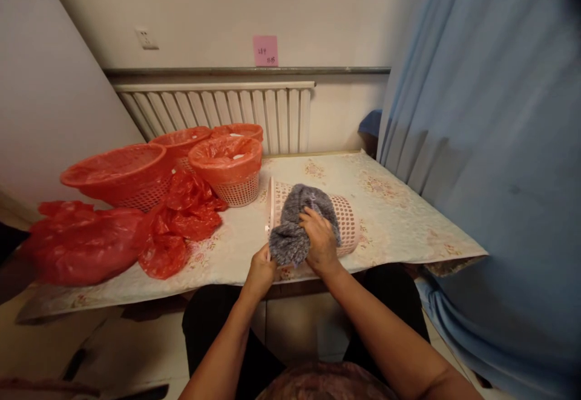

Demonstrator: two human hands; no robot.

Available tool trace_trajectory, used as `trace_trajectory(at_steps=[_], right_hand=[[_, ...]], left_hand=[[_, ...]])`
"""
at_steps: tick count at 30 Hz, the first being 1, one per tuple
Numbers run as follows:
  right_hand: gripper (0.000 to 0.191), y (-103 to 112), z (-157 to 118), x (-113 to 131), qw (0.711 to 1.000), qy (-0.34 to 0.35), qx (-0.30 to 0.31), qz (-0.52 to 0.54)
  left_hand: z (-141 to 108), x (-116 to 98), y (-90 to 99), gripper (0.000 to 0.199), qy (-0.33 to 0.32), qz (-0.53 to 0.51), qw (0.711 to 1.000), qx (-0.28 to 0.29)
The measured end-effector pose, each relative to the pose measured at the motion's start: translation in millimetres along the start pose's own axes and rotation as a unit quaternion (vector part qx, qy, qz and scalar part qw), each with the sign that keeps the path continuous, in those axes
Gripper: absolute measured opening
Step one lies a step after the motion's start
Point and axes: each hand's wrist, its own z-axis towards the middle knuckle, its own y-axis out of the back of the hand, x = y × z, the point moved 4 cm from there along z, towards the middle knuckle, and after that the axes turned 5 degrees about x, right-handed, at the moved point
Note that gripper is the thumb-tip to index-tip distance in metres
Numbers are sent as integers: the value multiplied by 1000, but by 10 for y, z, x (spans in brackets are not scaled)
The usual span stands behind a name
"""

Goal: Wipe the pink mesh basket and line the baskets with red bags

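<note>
A pale pink perforated basket (348, 224) lies on its side on the floral-covered table (236, 249), its rim toward the left. Draped over its side is a dark grey knitted cloth (290, 239). My left hand (261, 273) is closed round the lower part of the basket's rim, beside the cloth's lower left end. My right hand (319, 239) rests on top of the cloth with its fingers bent into the fabric, pressing or gripping it against the basket.
Several baskets lined with red plastic (224, 161) stand at the back left. Crumpled red bags (91, 242) lie at the front left. A blue curtain (476, 146) hangs along the right edge; a radiator (290, 115) is behind the table.
</note>
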Motion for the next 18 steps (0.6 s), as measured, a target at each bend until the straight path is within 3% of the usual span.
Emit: trace_trajectory(at_steps=[5, 10, 14, 18], right_hand=[[25, 215, -274, -728, 991, -93, -48, -83], [32, 383, -541, -1137, 969, -209, -118, -52], [40, 369, -538, -1155, 942, -293, -164, -32], [31, 214, -265, -837, 963, -227, -144, -27]], left_hand=[[51, 67, 8, 31, 3, -12, 1000, 10], [63, 45, -6, 31, 13, 5, 1000, 6], [108, -12, -2, 29, 13, 6, 1000, 18], [214, -19, 4, 29, 4, -6, 999, 35]])
